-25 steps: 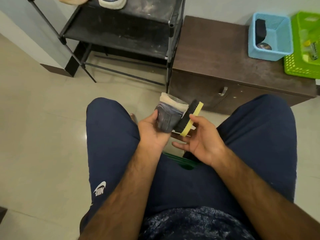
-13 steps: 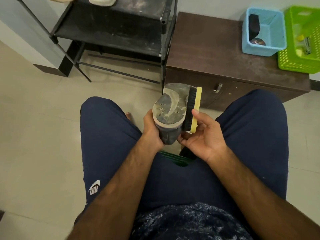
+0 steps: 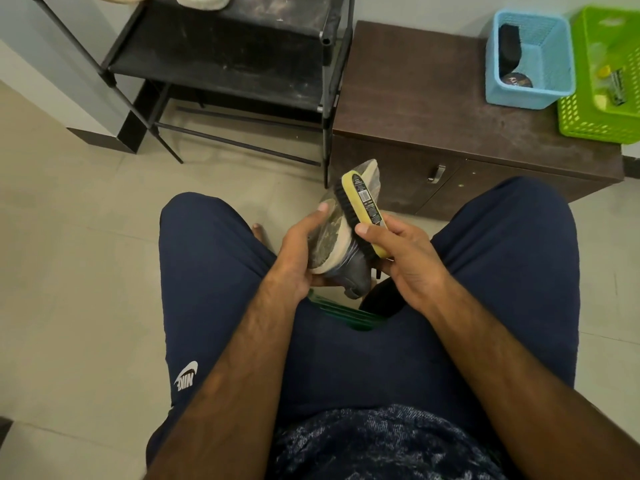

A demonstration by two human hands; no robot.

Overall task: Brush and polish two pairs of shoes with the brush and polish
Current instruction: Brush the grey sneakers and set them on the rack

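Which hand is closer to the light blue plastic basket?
Right. The right hand, gripping the yellow-backed brush, sits below-left of the light blue plastic basket; the left hand, holding the grey shoe, is farther left.

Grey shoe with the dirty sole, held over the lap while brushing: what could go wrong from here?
1. The grey shoe with the caked pale sole sits over the navy shorts, so loosened dirt would likely fall on them.
2. The left hand grips only the heel end; a hard stroke of the yellow-backed black-bristle brush in the right hand might twist the shoe loose.
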